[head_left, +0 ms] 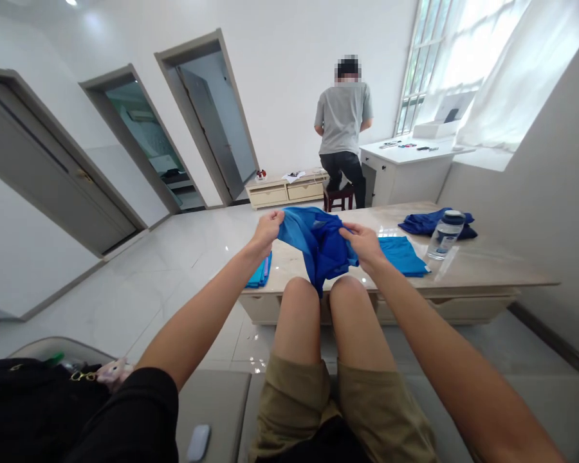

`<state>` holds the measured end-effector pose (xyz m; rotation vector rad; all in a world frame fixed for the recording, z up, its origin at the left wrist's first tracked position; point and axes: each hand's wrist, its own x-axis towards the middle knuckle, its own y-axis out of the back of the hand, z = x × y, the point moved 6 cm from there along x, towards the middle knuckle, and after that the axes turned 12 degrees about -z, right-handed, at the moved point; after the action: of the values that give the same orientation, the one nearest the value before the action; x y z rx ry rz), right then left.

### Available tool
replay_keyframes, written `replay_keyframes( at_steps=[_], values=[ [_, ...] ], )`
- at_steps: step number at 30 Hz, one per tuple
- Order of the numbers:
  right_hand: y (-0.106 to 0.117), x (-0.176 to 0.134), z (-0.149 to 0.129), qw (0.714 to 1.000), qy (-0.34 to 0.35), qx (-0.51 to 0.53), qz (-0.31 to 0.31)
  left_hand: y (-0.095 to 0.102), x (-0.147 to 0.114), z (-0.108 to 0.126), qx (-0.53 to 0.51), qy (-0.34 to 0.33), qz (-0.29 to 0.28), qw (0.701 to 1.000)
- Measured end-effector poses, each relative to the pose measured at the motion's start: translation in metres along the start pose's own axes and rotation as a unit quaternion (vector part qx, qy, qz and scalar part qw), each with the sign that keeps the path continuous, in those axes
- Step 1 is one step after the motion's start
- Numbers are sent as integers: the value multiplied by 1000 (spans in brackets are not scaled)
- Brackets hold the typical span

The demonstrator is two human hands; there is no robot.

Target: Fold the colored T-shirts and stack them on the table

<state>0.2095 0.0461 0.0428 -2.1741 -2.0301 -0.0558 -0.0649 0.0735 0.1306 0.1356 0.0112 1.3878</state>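
A blue piece of cloth (325, 247), lighter on one side and deeper blue on the other, hangs between my two hands above my knees. My left hand (269, 230) pinches its left edge. At the other side, my right hand (364, 243) grips the cloth near its upper right edge. The lower part droops in loose folds, and its exact kind of garment cannot be made out. Just right of my right hand, a folded bright blue cloth (403, 256) lies on the low table (386, 222). Under my left forearm, a folded teal cloth stack (259, 273) sits at the table's left end.
A clear water bottle (446, 236) with a dark lid stands near a crumpled navy cloth (422, 222). A person in a grey shirt (342, 119) is by a white desk (405, 170). Beside me on the sofa (217, 399) lie a small white case (199, 442) and a black bag (29, 405).
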Motion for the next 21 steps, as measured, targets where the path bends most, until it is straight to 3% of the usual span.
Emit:
replay_keyframes(
  at_steps=[3, 6, 8, 11, 14, 16, 17, 19, 21],
  values=[
    [50, 7, -34, 992, 97, -65, 42, 42, 16, 33, 4, -87, 76, 993],
    [89, 0, -50, 958, 171, -204, 107, 74, 28, 54, 22, -161, 114, 980],
    [109, -4, -47, 939, 177, -260, 142, 88, 37, 61, 37, -178, 122, 976],
    [137, 4, -42, 932, 149, -279, 176, 107, 48, 73, 70, -205, 127, 968],
    [157, 21, -59, 918, 107, -337, 180, 120, 57, 98, 122, -250, 120, 953],
    [151, 26, -84, 887, 115, -412, 174, 117, 64, 114, 155, -273, 112, 943],
    [137, 25, -96, 874, 136, -437, 163, 111, 67, 121, 169, -284, 108, 938],
    [88, 14, -112, 867, 203, -441, 114, 88, 76, 128, 187, -302, 98, 930],
    [16, -2, -108, 872, 253, -418, -4, 54, 84, 127, 197, -316, 79, 925]
  ],
)
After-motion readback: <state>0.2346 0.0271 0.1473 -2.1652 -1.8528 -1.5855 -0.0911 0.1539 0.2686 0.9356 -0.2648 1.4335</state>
